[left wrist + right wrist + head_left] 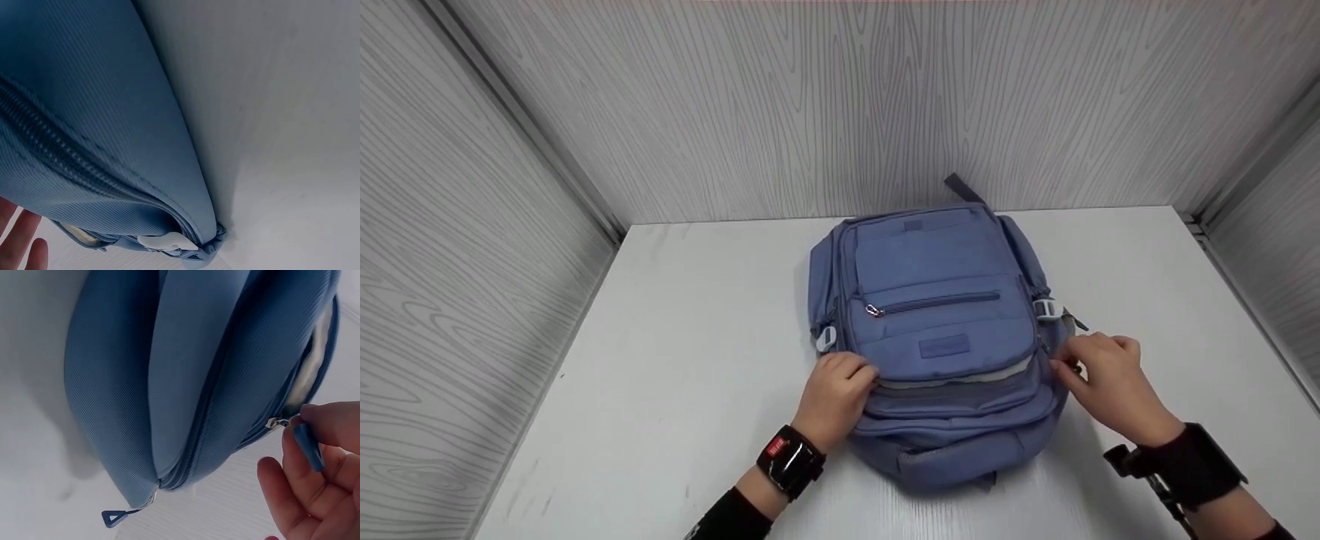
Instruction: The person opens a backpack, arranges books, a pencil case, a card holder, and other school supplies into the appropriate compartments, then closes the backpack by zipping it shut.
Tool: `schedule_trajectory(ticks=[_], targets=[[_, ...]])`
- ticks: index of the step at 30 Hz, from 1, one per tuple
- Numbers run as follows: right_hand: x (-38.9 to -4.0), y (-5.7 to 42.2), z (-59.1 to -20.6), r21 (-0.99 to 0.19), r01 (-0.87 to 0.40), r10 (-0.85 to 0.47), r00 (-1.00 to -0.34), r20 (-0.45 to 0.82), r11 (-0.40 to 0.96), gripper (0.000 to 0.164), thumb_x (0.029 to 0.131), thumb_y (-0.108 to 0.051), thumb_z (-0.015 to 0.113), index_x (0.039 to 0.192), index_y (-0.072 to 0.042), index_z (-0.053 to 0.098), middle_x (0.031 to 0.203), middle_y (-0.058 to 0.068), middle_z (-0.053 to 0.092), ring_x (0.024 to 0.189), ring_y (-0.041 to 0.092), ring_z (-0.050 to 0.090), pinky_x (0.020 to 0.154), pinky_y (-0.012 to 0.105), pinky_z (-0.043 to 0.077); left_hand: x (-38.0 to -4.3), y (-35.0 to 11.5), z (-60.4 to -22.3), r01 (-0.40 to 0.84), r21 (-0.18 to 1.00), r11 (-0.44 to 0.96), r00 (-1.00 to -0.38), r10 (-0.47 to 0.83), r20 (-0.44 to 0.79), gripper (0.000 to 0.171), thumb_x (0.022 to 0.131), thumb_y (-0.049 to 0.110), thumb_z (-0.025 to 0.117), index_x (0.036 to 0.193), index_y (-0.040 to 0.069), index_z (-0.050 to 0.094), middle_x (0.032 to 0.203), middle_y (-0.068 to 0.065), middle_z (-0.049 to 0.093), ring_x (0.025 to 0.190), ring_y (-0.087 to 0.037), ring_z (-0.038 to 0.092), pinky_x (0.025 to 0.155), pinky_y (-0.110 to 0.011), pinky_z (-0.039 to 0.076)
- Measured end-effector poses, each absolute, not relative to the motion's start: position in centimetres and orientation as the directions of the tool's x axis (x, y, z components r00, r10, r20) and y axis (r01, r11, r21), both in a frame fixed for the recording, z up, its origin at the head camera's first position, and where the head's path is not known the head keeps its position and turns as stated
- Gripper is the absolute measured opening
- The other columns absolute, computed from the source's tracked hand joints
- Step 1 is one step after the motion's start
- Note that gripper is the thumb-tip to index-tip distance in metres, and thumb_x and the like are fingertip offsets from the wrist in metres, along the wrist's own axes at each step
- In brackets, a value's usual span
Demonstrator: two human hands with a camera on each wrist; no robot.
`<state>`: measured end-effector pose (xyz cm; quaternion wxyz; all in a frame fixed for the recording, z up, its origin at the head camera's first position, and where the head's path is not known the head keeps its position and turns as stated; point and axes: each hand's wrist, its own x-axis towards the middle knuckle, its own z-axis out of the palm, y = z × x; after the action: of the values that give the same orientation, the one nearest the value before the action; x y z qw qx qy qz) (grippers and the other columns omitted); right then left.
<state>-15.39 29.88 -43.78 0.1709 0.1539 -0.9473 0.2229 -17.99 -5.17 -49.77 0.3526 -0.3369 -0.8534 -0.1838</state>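
Note:
A blue backpack lies on the white table with its front up. Across its lower front, a partly unzipped pocket shows a pale lining. My left hand holds the bag at the left end of this opening, fingers bent over the fabric; only a few fingertips show in the left wrist view. On the opposite side, my right hand pinches a blue zipper pull between thumb and forefinger. Its metal slider sits at the end of the open stretch.
White buckles sit on both sides of the bag. Another zipper pull hangs from a lower compartment. A short closed zipper crosses the front panel. Grey wood-grain panels stand behind and beside the table.

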Motion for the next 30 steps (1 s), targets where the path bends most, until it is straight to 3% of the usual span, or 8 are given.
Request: schedule_trajectory(ticks=[13, 30], targets=[[-12.8, 28.1, -44.0, -0.339, -0.445, -0.241, -0.832, 0.500, 0.829, 0.030, 0.075, 0.005, 0.078, 0.074, -0.017, 0.056, 0.069, -0.010, 0.054, 0.071, 0.014, 0.048, 0.082, 0.041, 0.027, -18.1, -5.0, -50.3, 0.713, 0.090, 0.695, -0.493, 0.406, 0.770, 0.011, 0.080, 0.005, 0.077, 0.082, 0.010, 0.067, 0.084, 0.000, 0.062, 0.083, -0.015, 0.062, 0.078, -0.023, 0.054], [-11.4, 24.2, -44.2, -0.287, -0.523, -0.316, -0.781, 0.539, 0.803, 0.033, 0.072, 0.002, 0.082, 0.076, -0.017, 0.055, 0.075, -0.007, 0.054, 0.075, 0.011, 0.049, 0.080, 0.040, 0.028, -18.3, -4.7, -50.6, 0.719, 0.121, 0.684, -0.470, 0.351, 0.810, 0.008, 0.079, 0.001, 0.074, 0.081, 0.008, 0.070, 0.083, -0.003, 0.064, 0.084, -0.017, 0.064, 0.079, -0.023, 0.057]])
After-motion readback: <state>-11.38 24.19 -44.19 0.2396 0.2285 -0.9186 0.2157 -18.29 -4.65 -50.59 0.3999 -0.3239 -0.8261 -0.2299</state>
